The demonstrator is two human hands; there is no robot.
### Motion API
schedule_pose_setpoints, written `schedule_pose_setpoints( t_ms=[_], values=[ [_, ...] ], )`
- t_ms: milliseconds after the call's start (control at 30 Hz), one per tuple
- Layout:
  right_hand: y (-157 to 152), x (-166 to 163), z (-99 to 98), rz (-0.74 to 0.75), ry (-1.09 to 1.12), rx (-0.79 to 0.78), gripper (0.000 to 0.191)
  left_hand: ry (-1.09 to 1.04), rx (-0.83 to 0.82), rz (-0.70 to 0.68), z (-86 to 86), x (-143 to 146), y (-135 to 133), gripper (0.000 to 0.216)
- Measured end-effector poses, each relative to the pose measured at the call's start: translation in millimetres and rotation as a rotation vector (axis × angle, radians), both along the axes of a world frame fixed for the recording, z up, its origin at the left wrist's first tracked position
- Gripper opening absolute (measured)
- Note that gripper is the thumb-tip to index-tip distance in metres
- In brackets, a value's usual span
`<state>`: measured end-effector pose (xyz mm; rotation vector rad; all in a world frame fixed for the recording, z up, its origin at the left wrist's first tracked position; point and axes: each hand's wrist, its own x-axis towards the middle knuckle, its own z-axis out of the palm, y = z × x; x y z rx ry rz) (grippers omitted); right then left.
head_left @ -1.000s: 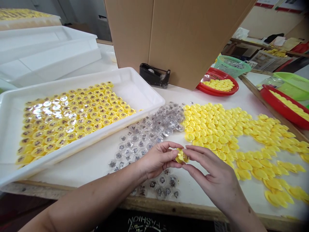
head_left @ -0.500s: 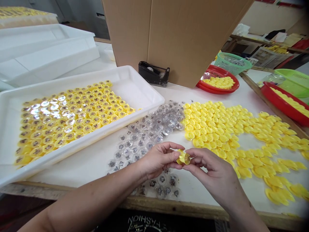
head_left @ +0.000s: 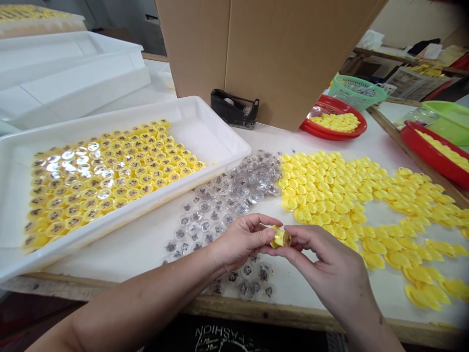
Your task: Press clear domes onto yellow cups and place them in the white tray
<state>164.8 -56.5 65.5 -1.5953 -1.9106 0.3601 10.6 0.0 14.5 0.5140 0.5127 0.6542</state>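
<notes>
My left hand (head_left: 244,239) and my right hand (head_left: 322,259) meet over the white table top, both pinching a small yellow plastic capsule (head_left: 281,238) between thumbs and fingers. Its far side is hidden by my fingers. Just beyond my left hand lie several clear plastic capsule halves (head_left: 220,215) with dark printed centres, and more lie below that wrist. Loose yellow plastic pieces (head_left: 322,190) spread out to the right of my right hand. Filled yellow capsules (head_left: 102,186) stand in rows in a white plastic tray (head_left: 128,220) to the left.
A cardboard box (head_left: 256,54) stands at the back with a black tape dispenser (head_left: 234,108) at its foot. Beyond are a red plate of yellow pieces (head_left: 331,120), green baskets (head_left: 357,93) and a red basin (head_left: 436,151). White trays (head_left: 69,73) are stacked back left.
The yellow capsule has turned slightly between my fingers, and my right hand has closed in around it. The whole view has shifted slightly.
</notes>
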Motion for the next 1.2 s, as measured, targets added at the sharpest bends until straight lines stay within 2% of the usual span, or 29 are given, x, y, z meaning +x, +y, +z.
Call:
schedule_pose_setpoints(
  t_ms=[233,367,500,600,700,833,967,1100,1200],
  values=[
    [-1.2,-3.0,3.2,0.067,-0.101,0.064,0.017,-0.001,0.052,0.015,-2.6,0.3,-2.1,0.035],
    [-0.8,-6.0,-2.8,0.083,-0.173,0.166,0.014,0.051,0.092,0.054,-3.2,0.0,-1.0,0.034],
    [-1.1,-12.0,-14.9,-0.004,-0.159,0.247,0.012,0.119,0.097,0.014,-0.6,-1.0,1.1,0.041],
    [-2.5,-17.5,-23.8,-0.067,-0.115,0.264,0.007,0.179,0.222,-0.013,4.0,-1.7,0.9,0.043],
    [-4.5,-17.8,-29.2,-0.065,0.027,0.195,0.011,0.294,0.35,-0.013,8.8,-2.3,0.3,0.036],
    [-10.3,-8.6,-31.7,-0.136,0.366,-0.015,0.026,0.407,0.453,-0.037,10.4,-3.1,-0.4,0.031],
    [-17.3,-4.4,-35.9,-0.145,0.672,-0.275,0.019,0.488,0.537,-0.072,7.4,-2.2,-0.7,0.03],
    [-24.4,-10.7,-45.2,-0.161,0.756,-0.26,0.017,0.611,0.652,-0.091,7.3,1.6,-8.2,0.021],
    [-32.3,-7.4,-54.6,-0.193,0.746,-0.265,0.023,0.714,0.667,-0.104,7.5,8.1,-20.6,0.012]
  ],
)
